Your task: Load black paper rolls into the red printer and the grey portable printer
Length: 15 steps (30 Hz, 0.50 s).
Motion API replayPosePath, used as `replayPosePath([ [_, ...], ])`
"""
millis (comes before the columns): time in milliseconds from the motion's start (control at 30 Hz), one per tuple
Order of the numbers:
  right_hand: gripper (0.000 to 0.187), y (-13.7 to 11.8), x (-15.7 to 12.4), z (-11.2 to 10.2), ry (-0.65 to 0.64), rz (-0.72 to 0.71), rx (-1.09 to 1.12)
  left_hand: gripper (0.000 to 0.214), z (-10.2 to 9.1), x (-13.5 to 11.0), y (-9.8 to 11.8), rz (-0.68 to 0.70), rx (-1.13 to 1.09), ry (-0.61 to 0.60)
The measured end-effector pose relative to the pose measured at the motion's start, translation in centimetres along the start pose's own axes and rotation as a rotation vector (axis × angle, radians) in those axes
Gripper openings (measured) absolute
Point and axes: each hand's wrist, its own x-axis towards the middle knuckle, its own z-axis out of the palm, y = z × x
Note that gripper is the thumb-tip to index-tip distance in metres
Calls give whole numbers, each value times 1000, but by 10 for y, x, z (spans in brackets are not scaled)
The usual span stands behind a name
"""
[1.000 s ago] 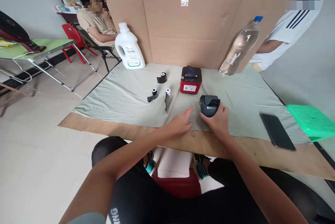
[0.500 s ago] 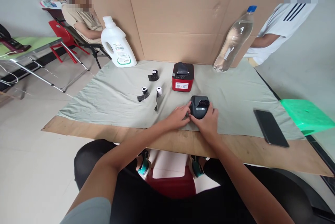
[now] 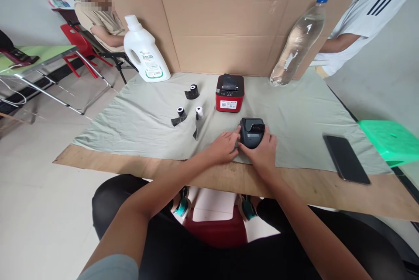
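Observation:
A small black portable printer [image 3: 252,133] sits on the cloth near the table's front edge, with a dark strip standing out of its top. My right hand [image 3: 264,151] grips its right side and front, thumb along the near face. Against its left side, my left hand [image 3: 225,146] has curled fingers, the index fingertip touching the casing. Behind it stands a red and black printer [image 3: 229,94] with dark paper coming out of its slot. To the left lie a black paper roll [image 3: 194,91], a second roll [image 3: 180,113] and a white-ended roll [image 3: 199,114], each with a loose black tail.
A white detergent jug [image 3: 147,55] and a clear water bottle [image 3: 299,44] lean on the cardboard panel [image 3: 225,18] at the back. A phone [image 3: 346,160] lies at the right, beside a green stool [image 3: 389,142]. Two people are beyond the panel.
The view has tipped slightly, so things sit a little differently in the picture. Both hands stay at the black printer, with no clear change in hold.

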Motion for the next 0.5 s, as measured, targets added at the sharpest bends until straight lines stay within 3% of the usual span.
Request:
replayPosePath([
  [233,116,2,0,2,17,-8,9,65,2,0,1,-2,-17,26],
  [400,115,3,0,2,18,-16,29,45,2,-1,3,6,21,11],
  [500,115,4,0,2,10,-11,37,50,0,-1,4,4,13,23],
])
